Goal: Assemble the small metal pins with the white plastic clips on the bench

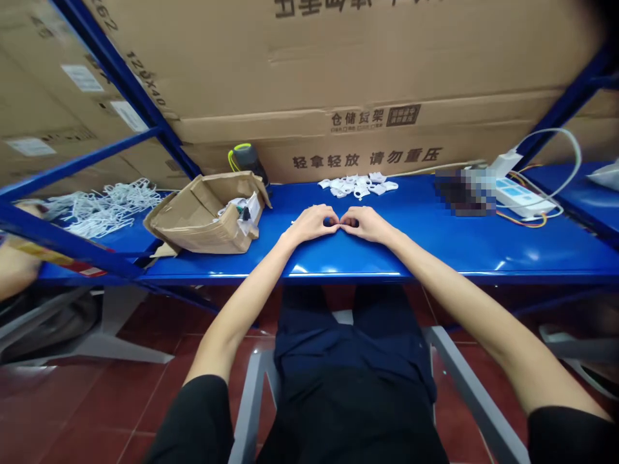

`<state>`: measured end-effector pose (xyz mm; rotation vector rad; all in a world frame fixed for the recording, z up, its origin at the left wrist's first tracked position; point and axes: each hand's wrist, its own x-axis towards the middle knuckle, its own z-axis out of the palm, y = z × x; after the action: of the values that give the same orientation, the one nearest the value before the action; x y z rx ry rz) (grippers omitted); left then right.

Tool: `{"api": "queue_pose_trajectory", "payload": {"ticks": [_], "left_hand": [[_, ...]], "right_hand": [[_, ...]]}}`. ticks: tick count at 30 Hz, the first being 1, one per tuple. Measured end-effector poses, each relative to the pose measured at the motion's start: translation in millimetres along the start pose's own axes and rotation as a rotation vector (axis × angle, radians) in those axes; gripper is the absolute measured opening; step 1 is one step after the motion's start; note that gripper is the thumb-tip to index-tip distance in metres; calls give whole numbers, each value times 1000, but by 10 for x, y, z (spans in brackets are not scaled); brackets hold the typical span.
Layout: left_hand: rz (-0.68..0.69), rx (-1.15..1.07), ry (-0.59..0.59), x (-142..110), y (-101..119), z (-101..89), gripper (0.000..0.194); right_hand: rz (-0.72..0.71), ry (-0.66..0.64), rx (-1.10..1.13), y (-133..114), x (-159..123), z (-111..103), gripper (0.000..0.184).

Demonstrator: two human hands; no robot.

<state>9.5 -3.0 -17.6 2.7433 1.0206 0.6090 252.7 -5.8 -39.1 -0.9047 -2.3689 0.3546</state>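
Observation:
Just above the blue tabletop (435,251), my left hand (313,222) and my right hand (366,223) meet at their fingertips. Each hand is closed in a pinch, thumb against fingers. Whatever lies between the fingertips, if anything, is too small or hidden to make out. Right behind my hands is a loose pile of small flat white pieces (358,185), some with a ring-shaped hole. A tiny white bit shows at the outer edge of my left hand.
An open cardboard box (203,229) with small items stands left. Behind it is a dark cylinder (249,160) with a yellow-green strap. A white power strip (525,196) with cables lies right, beside a blurred-out item. White cords (111,206) and another person's arm (19,264) are far left.

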Motion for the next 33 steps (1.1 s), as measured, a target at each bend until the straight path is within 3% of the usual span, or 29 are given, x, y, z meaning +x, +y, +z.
{"api": "queue_pose_trajectory", "payload": {"ticks": [5, 8, 11, 18, 23, 28, 33], "left_hand": [[-28, 40, -6, -74, -24, -56, 11], [-123, 125, 46, -133, -86, -159, 10], [-232, 161, 113, -236, -188, -292, 14], [-238, 49, 162, -649, -351, -529, 31], [-123, 179, 47, -678, -317, -452, 27], [-54, 171, -26, -371, -198, -268, 28], [-8, 122, -36, -128, -58, -75, 27]], "right_hand": [[-7, -16, -161, -78, 15, 0, 13], [48, 14, -283, -65, -20, -67, 18], [101, 53, -346, -24, -55, -108, 25], [47, 65, -330, -54, -29, -98, 29], [9, 68, -328, -121, -15, -95, 29], [-96, -17, -271, -185, -15, -19, 28], [-56, -26, -239, -135, 12, 77, 30]]}}
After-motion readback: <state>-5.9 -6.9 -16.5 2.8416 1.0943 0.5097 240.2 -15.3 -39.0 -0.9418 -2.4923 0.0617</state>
